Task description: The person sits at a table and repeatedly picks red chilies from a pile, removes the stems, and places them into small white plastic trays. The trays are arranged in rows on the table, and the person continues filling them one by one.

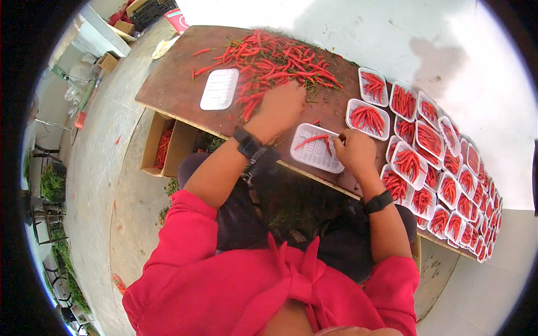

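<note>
My left hand (280,107), blurred, reaches to the near edge of a heap of red chilli peppers (273,59) on the brown tabletop (168,80). Its fingers are hard to make out, so what they hold cannot be seen. At the right rim of a white plastic tray (317,157) is my right hand (357,152), fingers curled. Its fingertips are close to the stalk end of a red chilli (312,140) in that tray; whether they pinch it is unclear. Another chilli lies in the tray. Left of the heap, a second white tray (219,89) shows its ribbed bottom.
Many white trays filled with red chillies (428,140) cover the right side of the table, partly stacked. A cardboard box (159,145) with chillies stands below the table's left front edge. A white wall (357,25) rises behind the table.
</note>
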`<state>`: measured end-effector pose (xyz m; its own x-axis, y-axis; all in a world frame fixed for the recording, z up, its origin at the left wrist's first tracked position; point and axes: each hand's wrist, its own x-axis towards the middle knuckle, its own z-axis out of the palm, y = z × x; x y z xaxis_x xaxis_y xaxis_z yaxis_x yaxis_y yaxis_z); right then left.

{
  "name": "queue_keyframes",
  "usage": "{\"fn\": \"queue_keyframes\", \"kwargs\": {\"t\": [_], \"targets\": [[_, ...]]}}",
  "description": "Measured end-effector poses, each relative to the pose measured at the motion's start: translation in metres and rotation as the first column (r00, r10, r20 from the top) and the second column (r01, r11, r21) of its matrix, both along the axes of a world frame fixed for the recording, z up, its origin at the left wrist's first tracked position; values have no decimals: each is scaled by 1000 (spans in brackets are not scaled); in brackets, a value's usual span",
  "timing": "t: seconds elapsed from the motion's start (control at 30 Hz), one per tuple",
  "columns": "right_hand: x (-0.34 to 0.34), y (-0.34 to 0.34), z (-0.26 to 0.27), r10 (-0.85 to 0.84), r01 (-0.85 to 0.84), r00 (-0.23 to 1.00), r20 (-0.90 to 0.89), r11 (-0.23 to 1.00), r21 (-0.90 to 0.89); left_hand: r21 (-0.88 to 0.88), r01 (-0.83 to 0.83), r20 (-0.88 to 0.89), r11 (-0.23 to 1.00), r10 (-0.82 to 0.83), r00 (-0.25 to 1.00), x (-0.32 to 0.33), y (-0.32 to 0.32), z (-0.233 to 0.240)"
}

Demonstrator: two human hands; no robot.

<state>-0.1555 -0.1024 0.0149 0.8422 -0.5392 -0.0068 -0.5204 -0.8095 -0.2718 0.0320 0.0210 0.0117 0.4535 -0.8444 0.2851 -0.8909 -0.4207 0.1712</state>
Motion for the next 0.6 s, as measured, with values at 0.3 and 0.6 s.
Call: {"fn": "queue_keyframes", "kwargs": {"t": [0.3,0.6], "targets": [[-7,-8,0,-34,30,995,92,999,41,87,-83,67,993,78,995,15,2,-13],[4,-5,-12,-110,-129,887,448,874,469,-244,89,-442,966,-192,876,-33,4,-3]]}}
